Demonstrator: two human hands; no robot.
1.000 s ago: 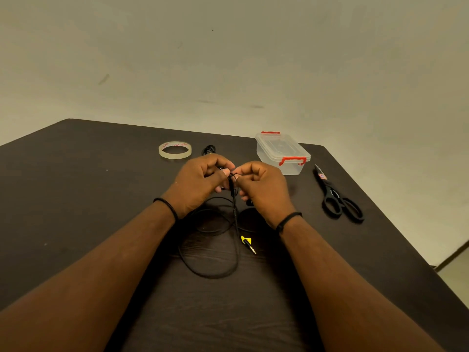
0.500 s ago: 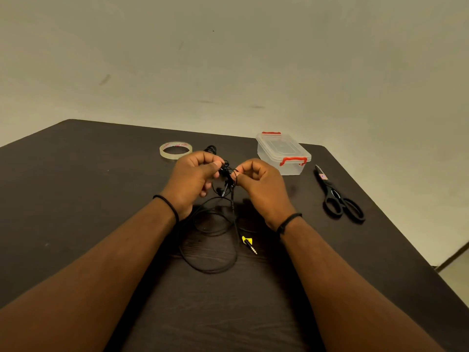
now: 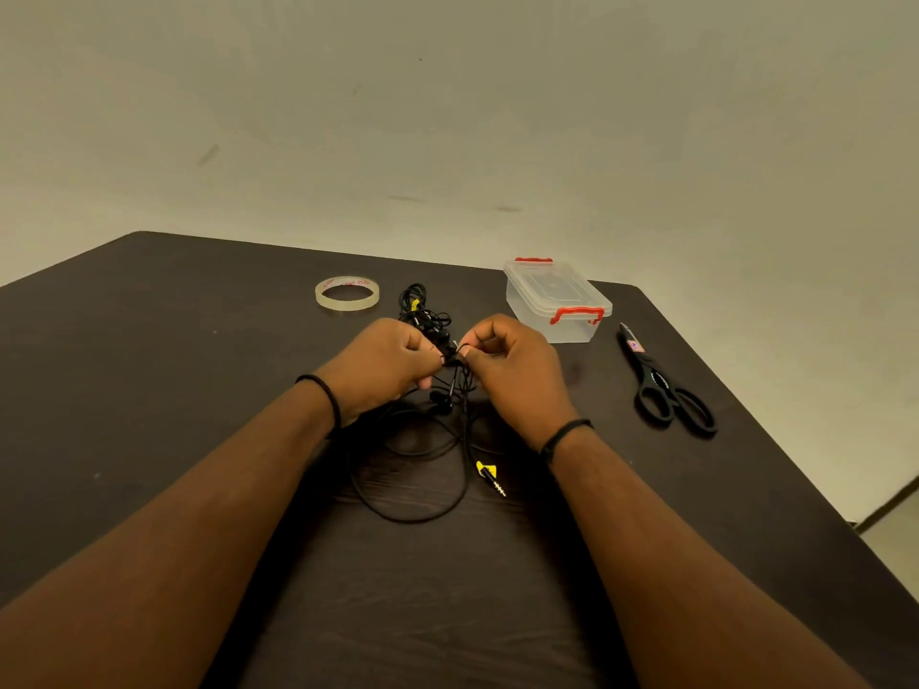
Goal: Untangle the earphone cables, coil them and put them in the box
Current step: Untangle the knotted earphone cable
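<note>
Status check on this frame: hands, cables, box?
Left hand and right hand both pinching the tangled earphone cable above the table. More tangled cables waiting behind. Box lid on, clips down.

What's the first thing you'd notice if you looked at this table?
Two hands, left hand and right hand, pinch a tangle of black earphone cables in the middle of the dark table. Behind them to the right sits a clear box with red clips, lid on, and black scissors lie further right.

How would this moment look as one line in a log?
step: untangling | left hand: pinches earphone cable | right hand: pinches same cable | box: lid closed, nothing stowed
</note>
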